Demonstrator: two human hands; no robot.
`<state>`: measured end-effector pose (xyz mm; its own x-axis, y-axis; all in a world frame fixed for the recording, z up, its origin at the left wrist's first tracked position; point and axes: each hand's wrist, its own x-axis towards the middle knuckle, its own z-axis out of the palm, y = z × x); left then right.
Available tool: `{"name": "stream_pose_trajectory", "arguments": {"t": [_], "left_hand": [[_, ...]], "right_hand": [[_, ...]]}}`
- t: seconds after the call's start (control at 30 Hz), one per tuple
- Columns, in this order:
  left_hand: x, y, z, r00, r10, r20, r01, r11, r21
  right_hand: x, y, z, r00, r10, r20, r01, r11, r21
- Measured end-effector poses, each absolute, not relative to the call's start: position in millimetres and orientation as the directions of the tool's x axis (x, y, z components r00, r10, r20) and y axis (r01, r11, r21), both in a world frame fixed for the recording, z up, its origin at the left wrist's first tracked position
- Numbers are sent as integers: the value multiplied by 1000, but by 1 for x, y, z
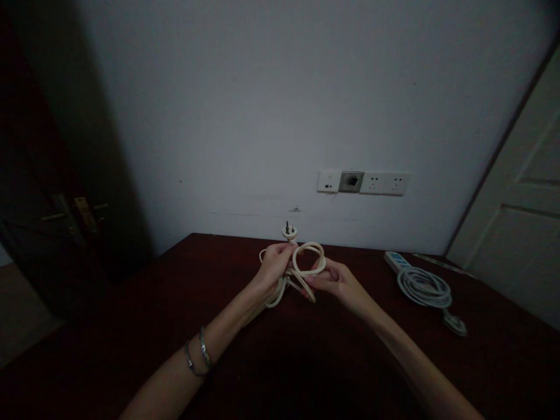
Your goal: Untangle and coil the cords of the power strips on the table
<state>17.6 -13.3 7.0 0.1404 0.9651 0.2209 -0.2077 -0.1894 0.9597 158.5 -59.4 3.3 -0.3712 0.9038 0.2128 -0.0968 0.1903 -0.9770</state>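
A cream power cord [309,273] hangs in loops between my two hands, above the dark red tabletop [210,262]. Its plug [289,232] points up, with the metal pins showing. My left hand [276,261] is closed round the cord just below the plug. On the other side, my right hand [335,278] pinches a round loop of the same cord between thumb and fingers. More of the cord dangles under my left hand, partly hidden by the wrist.
To the right lies a white power strip [394,261] with its grey cable coil [424,287] and plug [454,322]. Wall sockets [378,183] sit above the table's back edge. A door [520,192] stands at right, another with a handle [81,210] at left.
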Motion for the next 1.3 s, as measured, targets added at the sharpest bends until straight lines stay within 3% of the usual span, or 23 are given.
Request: {"name": "stream_pose_trajectory", "arguments": {"t": [0.13, 0.33, 0.53, 0.83, 0.97, 1.3], "left_hand": [[15, -9, 2, 152, 944, 293, -171, -266, 949], [8, -15, 4, 281, 860, 426, -72, -424, 903], [4, -16, 7, 309, 826, 471, -30, -487, 873], [0, -10, 7, 347, 793, 501, -30, -525, 851], [0, -11, 8, 358, 781, 511, -33, -537, 843], [8, -7, -4, 360, 853, 377, -98, -368, 925]], "right_hand": [[163, -56, 0, -349, 925, 146, -122, 110, -986], [168, -58, 6, -287, 949, 127, -324, 29, -946], [181, -60, 13, -434, 889, 146, -307, 6, -952], [186, -59, 13, -517, 846, 126, -332, -62, -941], [185, -60, 15, -485, 866, 125, -298, -29, -954], [181, -67, 27, -288, 946, 149, -92, 128, -988]]}}
